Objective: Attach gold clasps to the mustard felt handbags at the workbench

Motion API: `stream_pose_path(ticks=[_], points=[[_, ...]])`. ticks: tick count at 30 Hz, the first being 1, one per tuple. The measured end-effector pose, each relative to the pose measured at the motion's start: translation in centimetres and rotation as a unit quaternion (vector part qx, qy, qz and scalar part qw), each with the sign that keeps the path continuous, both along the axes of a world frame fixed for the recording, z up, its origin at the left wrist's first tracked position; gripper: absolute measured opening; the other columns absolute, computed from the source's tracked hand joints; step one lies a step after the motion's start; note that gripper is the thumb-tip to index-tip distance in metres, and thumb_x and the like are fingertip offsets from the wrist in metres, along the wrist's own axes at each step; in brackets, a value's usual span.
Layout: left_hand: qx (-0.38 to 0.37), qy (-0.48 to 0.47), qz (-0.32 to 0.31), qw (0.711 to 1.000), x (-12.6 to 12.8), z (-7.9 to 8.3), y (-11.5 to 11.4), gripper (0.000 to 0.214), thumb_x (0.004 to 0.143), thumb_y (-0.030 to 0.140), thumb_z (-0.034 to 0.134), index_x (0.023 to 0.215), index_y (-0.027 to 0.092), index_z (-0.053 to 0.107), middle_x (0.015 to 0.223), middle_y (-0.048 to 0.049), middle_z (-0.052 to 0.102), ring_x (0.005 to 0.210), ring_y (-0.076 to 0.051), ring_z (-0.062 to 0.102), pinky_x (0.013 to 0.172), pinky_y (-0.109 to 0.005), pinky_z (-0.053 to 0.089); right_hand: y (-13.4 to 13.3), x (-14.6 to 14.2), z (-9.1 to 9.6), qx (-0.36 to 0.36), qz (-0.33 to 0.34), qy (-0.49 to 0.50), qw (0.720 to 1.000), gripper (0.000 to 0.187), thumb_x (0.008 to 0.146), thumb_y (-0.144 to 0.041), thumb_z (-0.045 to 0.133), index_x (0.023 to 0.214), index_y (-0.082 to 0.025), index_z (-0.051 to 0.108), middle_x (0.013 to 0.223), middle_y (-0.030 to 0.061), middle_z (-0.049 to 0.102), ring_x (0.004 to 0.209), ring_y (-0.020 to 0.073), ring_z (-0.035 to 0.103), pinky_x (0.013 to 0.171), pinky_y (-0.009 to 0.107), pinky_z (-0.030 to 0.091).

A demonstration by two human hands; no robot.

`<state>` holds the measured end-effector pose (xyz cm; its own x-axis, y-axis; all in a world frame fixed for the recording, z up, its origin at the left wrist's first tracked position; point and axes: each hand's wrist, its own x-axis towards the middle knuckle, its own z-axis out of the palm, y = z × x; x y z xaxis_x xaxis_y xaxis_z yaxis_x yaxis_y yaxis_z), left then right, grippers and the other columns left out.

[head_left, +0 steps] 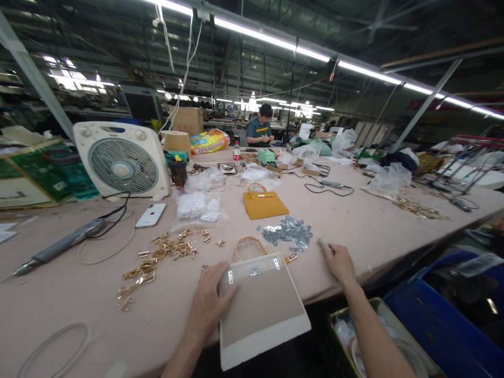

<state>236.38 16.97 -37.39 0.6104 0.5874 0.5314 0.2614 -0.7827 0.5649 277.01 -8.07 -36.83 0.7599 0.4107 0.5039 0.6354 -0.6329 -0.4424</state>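
A handbag panel (pixel 262 299) lies at the table's front edge with its beige-grey inner side up, its lower part overhanging. Two silver metal plates sit near its top corners, and an orange handle (pixel 249 240) loops out beyond it. My left hand (pixel 208 296) grips the panel's left edge, thumb on top. To the right, my right hand (pixel 338 262) rests by the table surface with thumb and fingers pinched together; a pale tip shows on one finger, and anything between them is too small to make out. Nearest to it is a pile of small silver metal plates (pixel 289 232).
Gold-coloured hardware (pixel 169 252) is scattered on the left. Behind stand a mustard handbag (pixel 265 203), a plastic bag (pixel 199 207), a phone (pixel 150 215) and a box fan (pixel 122 163). A corded tool (pixel 65 244) lies far left. Across the table sits a person (pixel 259 128).
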Motion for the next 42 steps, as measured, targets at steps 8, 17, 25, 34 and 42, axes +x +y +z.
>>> stream_pose_path(ticks=[8,17,25,34,42], points=[[0.104,-0.035,-0.036,0.993,0.1,2.0,-1.8,0.038,0.098,0.024,0.062,0.136,0.027,0.060,0.138,-0.0076,0.066,0.132,-0.029,0.055,0.112,-0.053,0.050,-4.0,-5.4,-2.5,0.013,0.077,0.021,0.997,0.046,0.094,-0.051,0.052,0.124,-0.020,0.067,0.112,0.0156,0.069,0.108,0.0339,0.063,0.104,0.053,0.047],[0.094,0.104,-0.185,0.973,9.2,6.0,-6.2,0.051,0.087,0.036,0.078,0.133,0.022,0.062,0.139,-0.0095,0.066,0.132,-0.032,0.055,0.114,-0.052,0.047,2.3,-12.1,4.4,0.462,0.176,0.478,0.726,0.047,0.078,-0.048,0.078,0.118,-0.027,0.064,0.103,0.0015,0.072,0.091,0.0205,0.069,0.085,0.038,0.060],[0.051,0.123,-0.192,0.972,11.3,4.6,-5.3,0.040,0.084,0.040,0.082,0.117,0.020,0.071,0.130,-0.0094,0.071,0.123,-0.030,0.060,0.110,-0.047,0.049,9.4,-15.0,6.6,0.525,0.229,0.519,0.634,0.033,0.086,-0.052,0.070,0.098,-0.022,0.065,0.075,-0.0042,0.054,0.059,0.0108,0.050,0.056,0.025,0.048],[0.029,0.121,-0.188,0.974,11.6,4.5,-5.1,0.035,0.081,0.035,0.083,0.110,0.019,0.072,0.124,-0.0088,0.072,0.119,-0.030,0.062,0.106,-0.046,0.051,11.2,-16.8,4.6,0.574,0.236,0.411,0.667,0.038,0.091,-0.045,0.066,0.068,-0.021,0.050,0.052,-0.0097,0.033,0.044,0.0068,0.030,0.046,0.023,0.029],[0.017,0.118,-0.186,0.975,11.8,4.2,-4.9,0.031,0.081,0.034,0.082,0.107,0.021,0.071,0.122,-0.0072,0.071,0.119,-0.029,0.060,0.104,-0.045,0.050,12.0,-17.9,2.9,0.578,0.251,0.313,0.710,0.038,0.095,-0.041,0.062,0.064,-0.021,0.049,0.050,-0.0081,0.035,0.042,0.0083,0.032,0.046,0.024,0.027]])
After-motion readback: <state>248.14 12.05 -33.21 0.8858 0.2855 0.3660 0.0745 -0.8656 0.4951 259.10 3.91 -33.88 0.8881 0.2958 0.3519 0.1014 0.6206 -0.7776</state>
